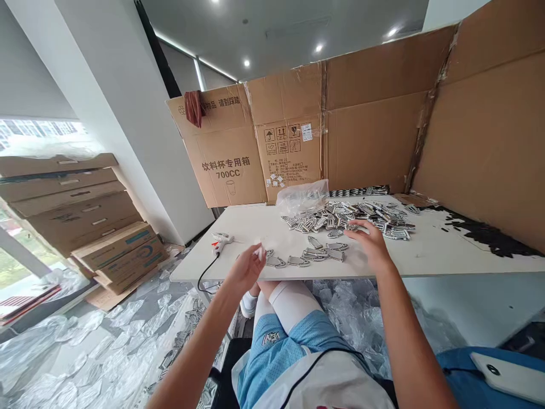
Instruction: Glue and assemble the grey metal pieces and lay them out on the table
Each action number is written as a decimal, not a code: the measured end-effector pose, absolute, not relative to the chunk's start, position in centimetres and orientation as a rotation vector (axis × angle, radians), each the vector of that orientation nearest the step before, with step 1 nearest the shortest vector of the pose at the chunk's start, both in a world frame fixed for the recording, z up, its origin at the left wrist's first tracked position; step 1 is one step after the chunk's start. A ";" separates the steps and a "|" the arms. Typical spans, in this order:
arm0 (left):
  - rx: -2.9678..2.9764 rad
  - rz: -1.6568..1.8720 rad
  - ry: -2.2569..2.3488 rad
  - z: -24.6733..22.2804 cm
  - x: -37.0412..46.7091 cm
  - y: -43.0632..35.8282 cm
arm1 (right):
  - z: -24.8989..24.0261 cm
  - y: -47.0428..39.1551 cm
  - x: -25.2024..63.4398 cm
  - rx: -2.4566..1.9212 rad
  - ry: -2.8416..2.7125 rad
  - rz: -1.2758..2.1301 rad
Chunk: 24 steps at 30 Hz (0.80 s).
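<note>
My left hand point(246, 268) is closed, pinching a small whitish, translucent piece point(259, 250) whose kind I cannot make out. It hovers at the table's front edge, left of a loose group of flat, silver-and-black mug-shaped metal pieces point(315, 254). My right hand point(369, 241) reaches to the near side of a larger pile of the same pieces point(340, 216). Its thumb and forefinger curve around one metal piece point(356, 227), partly hidden by the fingers. A white glue gun point(221, 241) with a black cord lies left of my left hand.
A clear plastic bag point(302, 197) lies behind the pile on the white table point(447, 250). Tall cardboard panels point(370, 136) wall off the back and right. Stacked boxes point(123, 250) stand left, and plastic wrapping point(114, 346) covers the floor. A white phone point(511, 375) lies at lower right.
</note>
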<state>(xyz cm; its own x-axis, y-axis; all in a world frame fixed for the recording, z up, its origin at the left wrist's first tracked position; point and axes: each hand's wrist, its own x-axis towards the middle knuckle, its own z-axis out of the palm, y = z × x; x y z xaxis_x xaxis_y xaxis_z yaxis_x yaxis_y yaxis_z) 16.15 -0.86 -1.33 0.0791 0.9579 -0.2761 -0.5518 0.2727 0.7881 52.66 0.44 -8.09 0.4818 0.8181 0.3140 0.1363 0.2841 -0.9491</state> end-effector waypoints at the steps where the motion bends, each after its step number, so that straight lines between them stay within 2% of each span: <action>1: 0.544 1.213 0.889 -1.3 16.3 -2.3 | -6.8 -0.3 51.8 -1.169 -1.000 0.670; 5: 0.512 1.193 0.858 -1.4 17.1 -6.7 | -2.1 -3.5 47.7 -0.863 -1.142 0.891; 9: 0.604 1.157 0.837 -1.5 17.1 -9.0 | 0.1 -6.1 43.7 -0.808 -1.344 1.020; 24: 0.799 1.036 0.817 -2.0 16.3 -11.5 | 0.1 -8.1 36.4 -0.842 -1.742 1.027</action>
